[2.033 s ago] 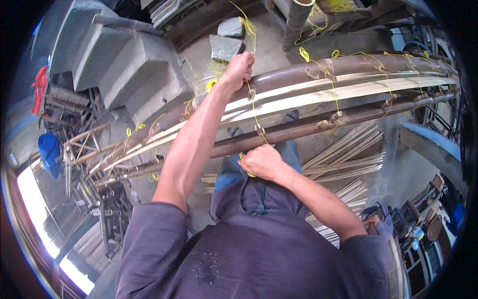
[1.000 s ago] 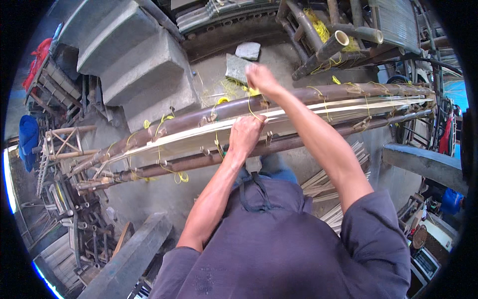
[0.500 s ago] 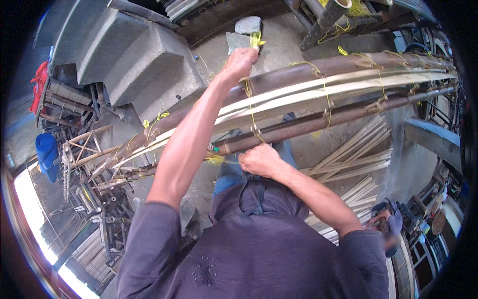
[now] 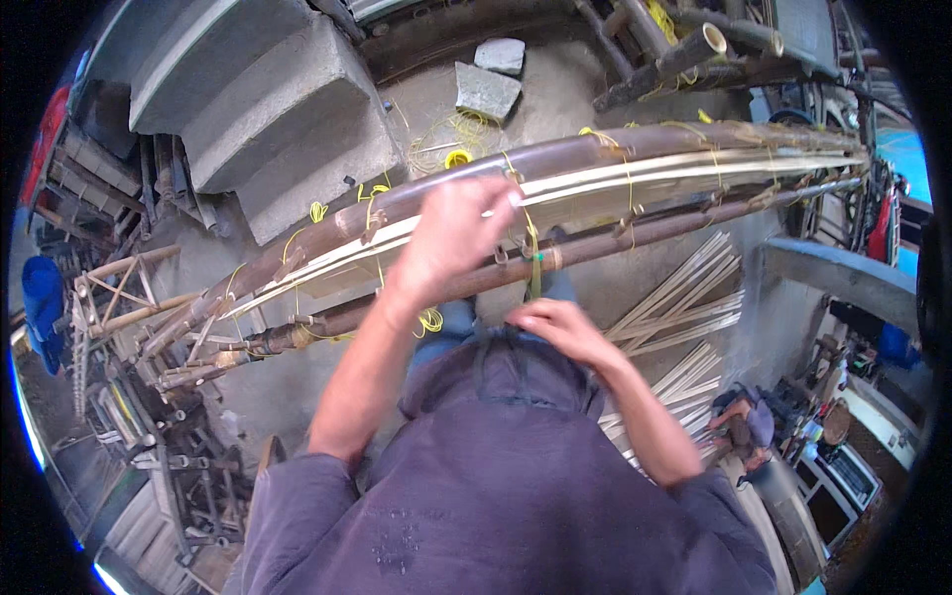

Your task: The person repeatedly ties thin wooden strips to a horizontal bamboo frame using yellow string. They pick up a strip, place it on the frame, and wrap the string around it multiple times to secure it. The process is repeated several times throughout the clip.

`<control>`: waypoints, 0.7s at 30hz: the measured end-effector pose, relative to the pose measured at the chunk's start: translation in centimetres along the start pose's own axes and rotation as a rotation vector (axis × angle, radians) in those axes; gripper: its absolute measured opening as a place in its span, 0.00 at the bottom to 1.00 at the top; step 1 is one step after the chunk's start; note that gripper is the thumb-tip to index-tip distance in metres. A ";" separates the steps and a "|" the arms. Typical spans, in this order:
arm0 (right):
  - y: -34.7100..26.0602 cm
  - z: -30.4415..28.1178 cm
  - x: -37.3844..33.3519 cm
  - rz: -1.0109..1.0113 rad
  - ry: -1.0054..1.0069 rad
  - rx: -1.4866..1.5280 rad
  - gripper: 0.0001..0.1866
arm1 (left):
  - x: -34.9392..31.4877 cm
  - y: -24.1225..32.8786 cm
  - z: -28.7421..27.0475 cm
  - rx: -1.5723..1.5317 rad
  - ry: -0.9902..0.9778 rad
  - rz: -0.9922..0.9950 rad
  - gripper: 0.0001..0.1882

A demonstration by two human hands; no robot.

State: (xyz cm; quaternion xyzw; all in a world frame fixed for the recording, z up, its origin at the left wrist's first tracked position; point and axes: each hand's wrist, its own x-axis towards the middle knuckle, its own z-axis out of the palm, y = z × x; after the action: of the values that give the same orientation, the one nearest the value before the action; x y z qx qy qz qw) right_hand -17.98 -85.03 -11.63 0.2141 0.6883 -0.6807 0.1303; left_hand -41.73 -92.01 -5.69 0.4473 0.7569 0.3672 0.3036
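Observation:
A long frame spans the view: a dark bamboo pole (image 4: 456,186) on the far side, another dark pole (image 4: 436,293) on the near side, and pale split strips (image 4: 595,183) between them. Yellow cord (image 4: 629,188) wraps the poles at intervals. Over the strips hangs my left hand (image 4: 458,233), fingers curled and smeared by motion; whether it holds anything is unclear. My right hand (image 4: 560,325) is closed near my waist, pinching the lower end of a yellow-green cord strand (image 4: 535,273) that runs down from the near pole. Its fingertips are partly hidden.
Beyond the frame stand concrete steps (image 4: 288,119), two stone pieces (image 4: 486,91) and a yellow cord roll (image 4: 457,159) with loose loops. Pale strips (image 4: 684,297) lie on the floor at right. A person (image 4: 749,426) sits at lower right. Bamboo parts (image 4: 198,446) crowd the left.
My left hand has come back from beyond the far pole, where it gripped yellow cord, to above the strips. My right hand has shifted slightly right. The view has turned a little.

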 end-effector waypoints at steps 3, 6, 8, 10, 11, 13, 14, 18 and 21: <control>-19.3 -5.5 -1.5 -0.359 0.064 -0.879 0.03 | -3.4 -1.1 1.8 -0.144 0.165 0.266 0.12; -28.3 -3.5 6.2 -0.948 -0.252 -1.189 0.10 | -4.8 -1.1 1.0 -0.366 0.245 0.169 0.11; -26.4 -4.5 13.5 -0.977 -0.194 -0.746 0.16 | -4.0 -0.2 -0.2 -0.575 0.137 0.113 0.16; -22.3 -9.1 19.9 -0.468 -0.001 -0.562 0.29 | -3.6 0.0 0.0 -0.759 0.211 0.120 0.18; -19.0 -9.2 22.4 -0.015 0.237 -0.877 0.32 | -2.9 0.3 0.5 -0.968 0.237 0.140 0.19; -7.0 -9.3 24.9 0.045 0.237 -1.139 0.30 | -1.2 0.5 1.0 -1.079 0.221 0.114 0.18; -3.0 -10.1 26.1 0.023 0.165 -1.004 0.26 | -1.0 0.3 1.1 -1.135 0.212 0.082 0.18; -17.4 -5.4 14.6 -0.389 -0.011 0.637 0.17 | -2.1 -0.9 0.2 -1.130 0.340 0.066 0.17; -13.8 -4.4 3.9 -0.548 -0.335 -0.249 0.16 | 0.7 1.0 0.0 -0.930 0.226 0.037 0.16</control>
State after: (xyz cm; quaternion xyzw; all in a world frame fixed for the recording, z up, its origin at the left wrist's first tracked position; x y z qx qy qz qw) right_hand -27.42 -79.94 -1.09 -0.1111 0.7671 -0.6269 0.0788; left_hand -41.57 -91.08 -4.99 0.2347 0.5325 0.7187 0.3805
